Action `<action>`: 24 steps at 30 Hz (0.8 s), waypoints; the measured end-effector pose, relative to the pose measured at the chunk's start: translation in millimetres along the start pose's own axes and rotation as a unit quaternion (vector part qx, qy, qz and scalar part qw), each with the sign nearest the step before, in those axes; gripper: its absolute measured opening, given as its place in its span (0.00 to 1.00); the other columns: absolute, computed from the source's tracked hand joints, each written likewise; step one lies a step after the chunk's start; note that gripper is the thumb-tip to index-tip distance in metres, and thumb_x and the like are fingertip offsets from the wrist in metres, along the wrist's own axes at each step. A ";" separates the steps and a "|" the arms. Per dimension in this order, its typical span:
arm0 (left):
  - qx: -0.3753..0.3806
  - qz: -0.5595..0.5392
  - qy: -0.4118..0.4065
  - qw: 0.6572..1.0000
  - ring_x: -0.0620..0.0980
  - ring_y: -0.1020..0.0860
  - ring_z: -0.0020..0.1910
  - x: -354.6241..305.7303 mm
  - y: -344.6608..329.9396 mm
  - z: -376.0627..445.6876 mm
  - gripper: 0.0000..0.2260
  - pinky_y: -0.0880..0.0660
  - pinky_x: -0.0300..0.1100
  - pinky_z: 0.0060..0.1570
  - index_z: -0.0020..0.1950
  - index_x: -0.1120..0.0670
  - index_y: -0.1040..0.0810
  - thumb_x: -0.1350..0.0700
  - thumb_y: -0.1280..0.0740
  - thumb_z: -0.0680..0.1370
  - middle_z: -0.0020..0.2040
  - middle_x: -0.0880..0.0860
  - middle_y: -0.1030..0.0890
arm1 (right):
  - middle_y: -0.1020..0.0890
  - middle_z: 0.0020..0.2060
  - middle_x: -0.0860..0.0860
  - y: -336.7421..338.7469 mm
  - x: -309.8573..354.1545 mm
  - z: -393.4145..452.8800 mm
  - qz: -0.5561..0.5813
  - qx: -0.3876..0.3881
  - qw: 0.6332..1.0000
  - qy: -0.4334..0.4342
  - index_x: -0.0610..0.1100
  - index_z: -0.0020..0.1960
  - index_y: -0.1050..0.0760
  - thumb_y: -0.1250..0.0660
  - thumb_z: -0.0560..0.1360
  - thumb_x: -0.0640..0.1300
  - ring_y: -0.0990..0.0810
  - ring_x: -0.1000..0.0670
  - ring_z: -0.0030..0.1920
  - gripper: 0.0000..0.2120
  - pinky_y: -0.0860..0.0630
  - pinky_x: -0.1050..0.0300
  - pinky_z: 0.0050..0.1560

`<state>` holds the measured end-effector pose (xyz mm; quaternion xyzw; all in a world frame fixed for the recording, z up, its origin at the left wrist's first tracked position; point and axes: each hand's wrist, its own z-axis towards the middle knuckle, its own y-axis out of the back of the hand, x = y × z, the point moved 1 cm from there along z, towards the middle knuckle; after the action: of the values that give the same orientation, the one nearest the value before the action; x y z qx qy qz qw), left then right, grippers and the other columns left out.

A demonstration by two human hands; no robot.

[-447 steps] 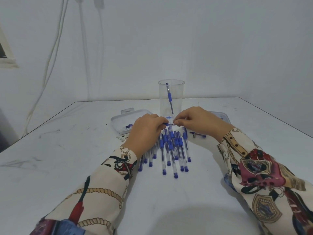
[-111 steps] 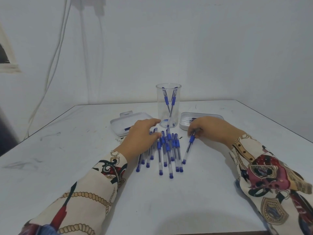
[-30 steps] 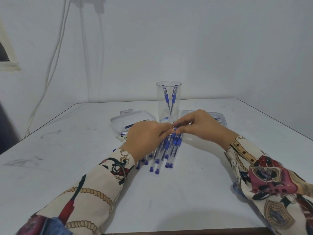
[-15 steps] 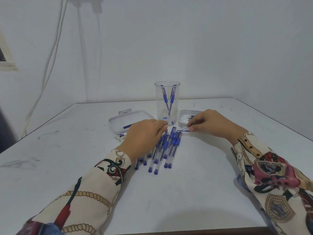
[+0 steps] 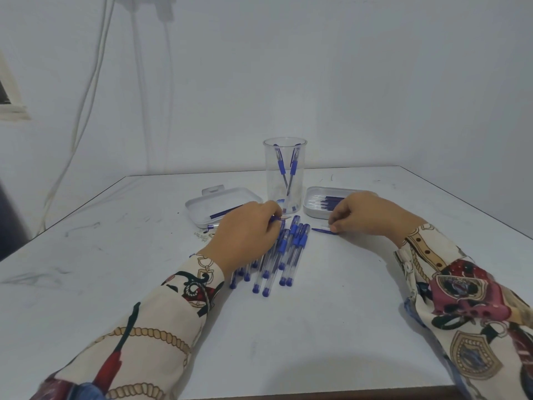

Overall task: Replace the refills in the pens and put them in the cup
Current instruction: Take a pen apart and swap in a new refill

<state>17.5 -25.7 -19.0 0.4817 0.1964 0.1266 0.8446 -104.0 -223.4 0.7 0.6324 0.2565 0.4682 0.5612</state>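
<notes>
Left hand [image 5: 248, 229] grips a clear-barrelled pen [image 5: 281, 218]; right hand [image 5: 366, 215] pinches what looks like a thin blue refill [image 5: 321, 230] on the scuffed white bench [image 5: 288, 327].

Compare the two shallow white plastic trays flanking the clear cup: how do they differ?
The left white plastic tray holds what looks like a single blue refill and has a tab on its far rim; the right white plastic tray holds a row of many refills, with no tab visible. The right hand covers part of the right tray; the left tray is mostly unobstructed. Both are shallow, rectangular and beside the clear cup.
</notes>
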 end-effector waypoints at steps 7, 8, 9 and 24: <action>-0.026 -0.028 -0.079 0.996 0.47 0.27 0.54 1.1 0.1 0.1 0.12 0.31 0.38 0.51 0.61 0.51 0.24 0.57 0.39 0.79 0.54 0.49 0.23 | 0.18 0.39 0.58 -3.4 21.3 -5.8 0.174 -0.079 0.979 0.065 0.50 0.46 0.17 0.31 0.74 0.54 0.21 0.60 0.43 0.09 0.26 0.63 0.45; -0.030 -0.029 -0.082 0.996 0.47 0.27 0.53 1.0 0.2 0.3 0.12 0.31 0.39 0.51 0.61 0.52 0.24 0.56 0.39 0.79 0.53 0.49 0.22 | 0.17 0.37 0.58 -6.7 26.1 -5.4 0.186 -0.069 0.977 0.080 0.51 0.45 0.17 0.32 0.75 0.56 0.20 0.58 0.40 0.10 0.24 0.60 0.44; -0.031 -0.032 -0.079 0.996 0.47 0.27 0.52 0.4 0.4 0.6 0.12 0.30 0.39 0.51 0.61 0.52 0.24 0.56 0.39 0.79 0.53 0.49 0.22 | 0.18 0.33 0.58 -10.2 30.7 -5.3 0.195 -0.057 0.975 0.093 0.52 0.43 0.17 0.33 0.75 0.58 0.21 0.56 0.36 0.11 0.24 0.58 0.41; -0.051 -0.020 -0.115 0.992 0.50 0.25 0.48 -1.2 -0.5 -0.6 0.10 0.32 0.40 0.46 0.58 0.54 0.21 0.57 0.39 0.79 0.47 0.52 0.20 | 0.20 0.39 0.56 -20.4 49.4 -7.3 0.218 -0.068 0.962 0.150 0.51 0.45 0.19 0.26 0.70 0.46 0.25 0.56 0.39 0.05 0.28 0.60 0.43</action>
<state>16.1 -26.0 -19.4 0.4454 0.1011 0.0630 0.8874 -85.0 -173.1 -4.2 0.5561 0.1611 0.6849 0.4425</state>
